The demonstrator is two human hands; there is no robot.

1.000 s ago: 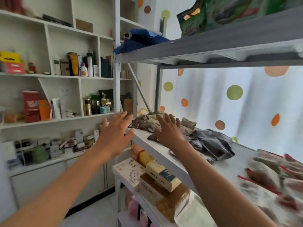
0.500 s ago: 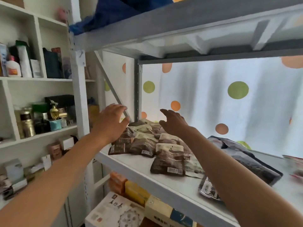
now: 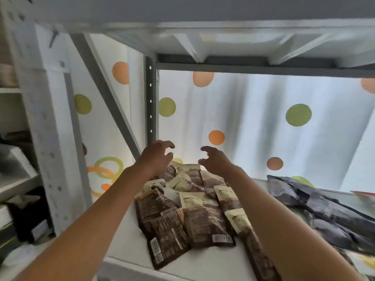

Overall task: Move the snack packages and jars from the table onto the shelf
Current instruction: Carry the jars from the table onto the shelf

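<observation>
Brown snack packets (image 3: 190, 216) (print unreadable)

Brown-and-cream snack pkgs (image 3: 194, 216), overlapping pile, flat on white shelf (image 3: 203, 262), labels up

Brown-and-cream snack packages (image 3: 188, 211), polka-dotted curtain (image 3: 263, 122)
</observation>
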